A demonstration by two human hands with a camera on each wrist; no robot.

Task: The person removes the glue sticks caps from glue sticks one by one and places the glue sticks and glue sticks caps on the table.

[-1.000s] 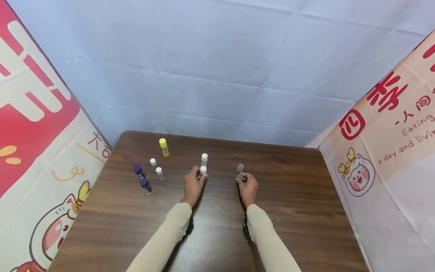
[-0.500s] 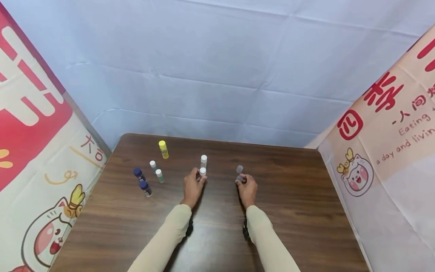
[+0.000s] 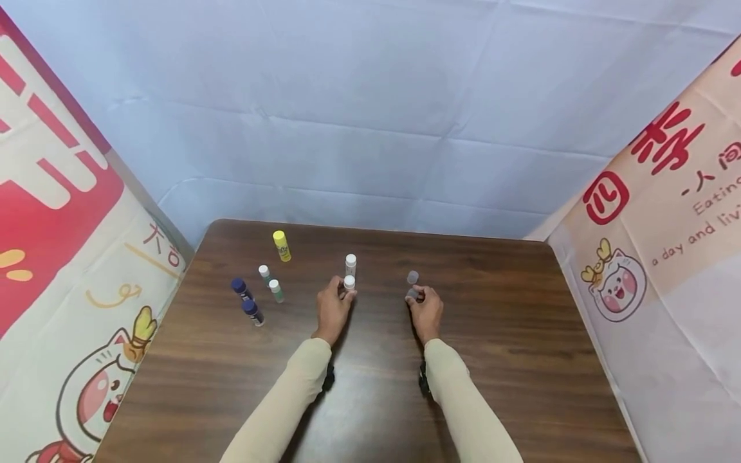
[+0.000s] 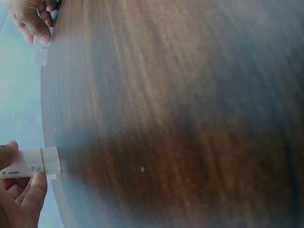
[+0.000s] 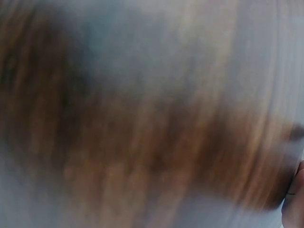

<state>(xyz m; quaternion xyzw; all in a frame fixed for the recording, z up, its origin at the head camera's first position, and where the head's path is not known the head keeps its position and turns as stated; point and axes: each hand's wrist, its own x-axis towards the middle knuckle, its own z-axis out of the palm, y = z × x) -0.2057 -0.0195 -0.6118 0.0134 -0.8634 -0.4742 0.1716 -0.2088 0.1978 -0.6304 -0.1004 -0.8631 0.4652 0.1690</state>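
Observation:
My left hand [image 3: 332, 312] pinches an upright white glue stick [image 3: 350, 282] between thumb and fingers. In the left wrist view this glue stick [image 4: 28, 164] has small dark print and a thin green line near its base. Just behind it stands a second white glue stick [image 3: 350, 260]. To the right, my right hand [image 3: 427, 315] holds a small translucent-topped cylinder [image 3: 411, 294], mostly covered by the fingers. Another translucent-topped cylinder [image 3: 413, 277] stands right behind that one. The right wrist view is blurred and catches only a bit of a finger [image 5: 293, 204].
On the left of the brown wooden table [image 3: 492, 360] stand a yellow glue stick [image 3: 282, 246], two green sticks with white caps [image 3: 276, 291] and two dark blue glue sticks [image 3: 253, 312]. A pale cloth wall [image 3: 370, 128] rises behind; printed banners [image 3: 666, 257] flank both sides.
Both hands keep their holds beside the same sticks. The head view has shifted slightly; nothing on the table has visibly moved.

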